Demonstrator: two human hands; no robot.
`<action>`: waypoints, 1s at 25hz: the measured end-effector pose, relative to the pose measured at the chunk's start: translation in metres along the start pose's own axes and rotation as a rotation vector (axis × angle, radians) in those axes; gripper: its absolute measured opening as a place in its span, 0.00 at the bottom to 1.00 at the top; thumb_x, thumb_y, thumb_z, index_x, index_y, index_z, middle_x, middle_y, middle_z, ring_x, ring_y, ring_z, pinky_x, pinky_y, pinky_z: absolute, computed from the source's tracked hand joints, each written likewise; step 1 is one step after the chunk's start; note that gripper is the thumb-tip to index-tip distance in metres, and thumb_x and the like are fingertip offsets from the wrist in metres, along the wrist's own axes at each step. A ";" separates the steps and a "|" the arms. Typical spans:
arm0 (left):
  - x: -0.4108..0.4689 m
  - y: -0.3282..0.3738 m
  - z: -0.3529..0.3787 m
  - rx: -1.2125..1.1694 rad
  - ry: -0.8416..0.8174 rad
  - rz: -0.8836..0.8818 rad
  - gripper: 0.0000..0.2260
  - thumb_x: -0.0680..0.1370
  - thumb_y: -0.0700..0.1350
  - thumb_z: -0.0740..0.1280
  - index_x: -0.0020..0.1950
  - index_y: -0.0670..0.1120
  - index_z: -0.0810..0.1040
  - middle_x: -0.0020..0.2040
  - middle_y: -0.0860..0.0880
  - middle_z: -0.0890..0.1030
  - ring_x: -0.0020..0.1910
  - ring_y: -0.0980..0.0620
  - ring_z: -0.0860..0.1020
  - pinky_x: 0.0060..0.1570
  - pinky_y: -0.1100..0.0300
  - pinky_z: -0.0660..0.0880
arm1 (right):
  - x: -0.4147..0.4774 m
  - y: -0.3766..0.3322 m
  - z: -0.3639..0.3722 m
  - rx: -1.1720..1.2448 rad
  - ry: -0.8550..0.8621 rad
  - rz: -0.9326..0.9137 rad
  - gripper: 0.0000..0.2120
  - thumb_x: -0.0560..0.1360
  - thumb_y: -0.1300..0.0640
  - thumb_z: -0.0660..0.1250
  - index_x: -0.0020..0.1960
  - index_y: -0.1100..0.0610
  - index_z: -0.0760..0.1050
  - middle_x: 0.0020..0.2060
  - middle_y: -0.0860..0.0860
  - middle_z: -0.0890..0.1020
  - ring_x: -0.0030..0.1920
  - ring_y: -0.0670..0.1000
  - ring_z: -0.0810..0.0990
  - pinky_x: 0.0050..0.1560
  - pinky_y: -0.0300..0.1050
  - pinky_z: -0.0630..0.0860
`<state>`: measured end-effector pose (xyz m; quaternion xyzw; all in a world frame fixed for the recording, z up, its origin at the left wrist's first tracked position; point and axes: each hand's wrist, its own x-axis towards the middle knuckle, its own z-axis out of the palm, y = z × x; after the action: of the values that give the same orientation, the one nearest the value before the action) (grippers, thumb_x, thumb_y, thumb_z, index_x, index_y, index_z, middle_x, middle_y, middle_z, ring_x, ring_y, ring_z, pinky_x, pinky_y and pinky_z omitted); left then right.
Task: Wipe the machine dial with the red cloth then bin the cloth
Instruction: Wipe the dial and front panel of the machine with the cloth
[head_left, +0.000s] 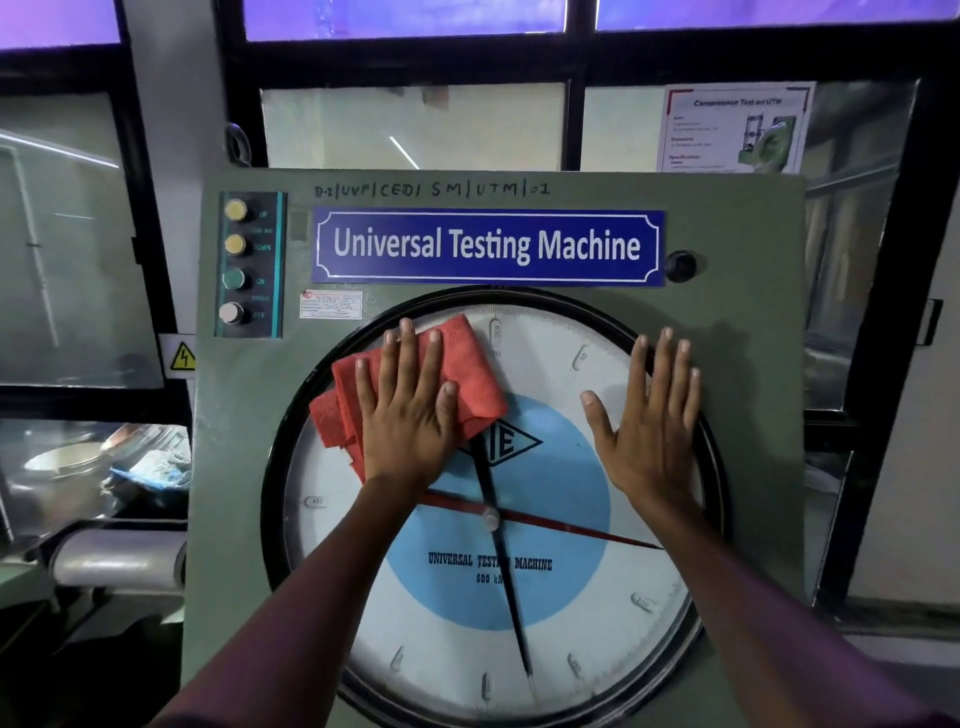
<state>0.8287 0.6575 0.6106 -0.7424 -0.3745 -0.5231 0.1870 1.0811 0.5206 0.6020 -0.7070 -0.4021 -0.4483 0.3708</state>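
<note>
Across the upper left of the dial glass (550, 364), seen from the head camera, the left hand (410, 415) lies flat with fingers spread, pinning the folded red cloth (467, 364) against the face rather than gripping it; a broad palm most likely gives even pressure for wiping. Loose folds of cloth spill out past the little finger, over the black bezel (270, 493). On the dial's right side the right hand (649, 415) is splayed open and holds nothing, its fingertips crossing the rim, probably bracing the person against the green cabinet (727, 234). Most of the glass below looks untouched, and no bin is in view.
</note>
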 end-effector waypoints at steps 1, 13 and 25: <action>0.003 0.003 0.001 -0.001 0.005 0.008 0.28 0.87 0.57 0.46 0.86 0.53 0.49 0.87 0.47 0.46 0.86 0.48 0.44 0.83 0.36 0.46 | -0.005 0.001 0.003 -0.008 0.008 -0.038 0.41 0.86 0.33 0.50 0.89 0.58 0.48 0.89 0.59 0.50 0.89 0.62 0.48 0.89 0.63 0.49; 0.024 0.068 0.015 0.007 -0.005 0.263 0.28 0.87 0.59 0.49 0.86 0.54 0.52 0.87 0.48 0.51 0.86 0.47 0.48 0.82 0.35 0.49 | -0.037 0.003 0.016 0.044 0.060 -0.145 0.34 0.88 0.41 0.51 0.88 0.58 0.55 0.88 0.59 0.57 0.88 0.60 0.54 0.87 0.61 0.58; -0.013 -0.005 0.002 -0.056 0.047 -0.222 0.28 0.87 0.58 0.48 0.86 0.55 0.47 0.87 0.49 0.46 0.86 0.48 0.43 0.82 0.34 0.45 | -0.037 0.005 0.006 0.078 -0.022 -0.126 0.34 0.88 0.41 0.53 0.88 0.56 0.53 0.89 0.57 0.55 0.89 0.57 0.51 0.88 0.58 0.54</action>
<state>0.8239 0.6580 0.5973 -0.6887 -0.4351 -0.5683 0.1157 1.0775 0.5156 0.5646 -0.6703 -0.4670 -0.4467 0.3648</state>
